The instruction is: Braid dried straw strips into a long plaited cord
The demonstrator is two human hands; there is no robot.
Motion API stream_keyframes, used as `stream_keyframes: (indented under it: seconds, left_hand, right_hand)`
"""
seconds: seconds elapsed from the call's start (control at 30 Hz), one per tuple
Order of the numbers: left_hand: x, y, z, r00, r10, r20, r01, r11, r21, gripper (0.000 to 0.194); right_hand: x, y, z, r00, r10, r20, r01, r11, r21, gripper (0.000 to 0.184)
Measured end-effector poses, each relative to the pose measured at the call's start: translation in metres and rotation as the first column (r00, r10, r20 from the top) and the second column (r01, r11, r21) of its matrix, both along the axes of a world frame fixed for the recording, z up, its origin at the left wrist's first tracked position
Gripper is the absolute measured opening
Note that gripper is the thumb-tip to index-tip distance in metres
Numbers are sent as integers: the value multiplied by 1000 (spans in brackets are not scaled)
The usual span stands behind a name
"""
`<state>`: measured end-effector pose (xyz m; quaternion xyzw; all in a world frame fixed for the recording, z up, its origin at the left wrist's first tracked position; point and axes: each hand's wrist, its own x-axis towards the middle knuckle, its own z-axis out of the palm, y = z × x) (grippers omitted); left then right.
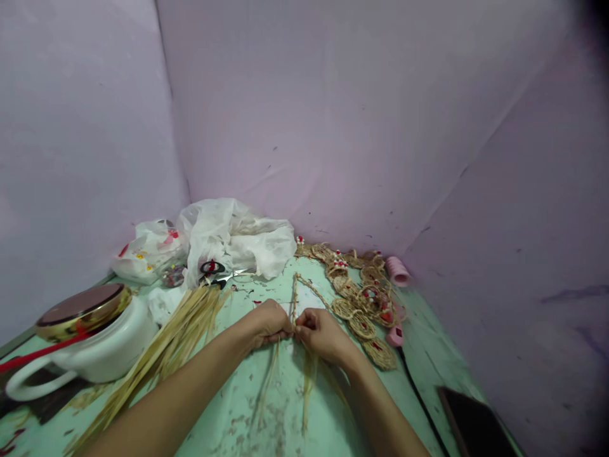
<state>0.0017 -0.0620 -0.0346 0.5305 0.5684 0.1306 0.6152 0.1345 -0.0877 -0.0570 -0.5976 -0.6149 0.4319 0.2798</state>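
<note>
One straw bundle (157, 355) lies left. Left hand (272, 322) and, rightward, right hand (324, 334) both pinch the near end of the straw cord (295, 295), mid-scene; apparently braiding or twisting, with the next turn calling for even tension.

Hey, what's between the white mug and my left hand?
A bundle of straw-colored strips lies between the white mug and your left hand, in the head view.

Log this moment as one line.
left hand: pinching fibre cord; right hand: pinching same cord; loose ends: trailing from hands; straw bundle: beside left forearm
</note>
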Motion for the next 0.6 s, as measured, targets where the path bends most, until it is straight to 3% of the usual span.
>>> stream_keyframes:
  seconds: [0.13,0.23,0.4,0.6]
  left_hand:
    - [5,-7,7,999,31,-24,-29,998,62,12]
    - [7,-8,9,998,39,-49,-35,997,72,13]
    - [1,-5,1,999,34,-4,-34,999,31,8]
    - [-11,2,-7,994,-104,24,102,992,70,3]
  right_hand:
    - [-6,-8,11,910,-98,403,57,992,111,9]
    - [-12,-18,25,816,-180,549,128,983,132,11]
    - [-23,-28,34,814,-97,572,46,994,102,15]
    - [-22,-26,28,866,22,500,-80,992,95,18]
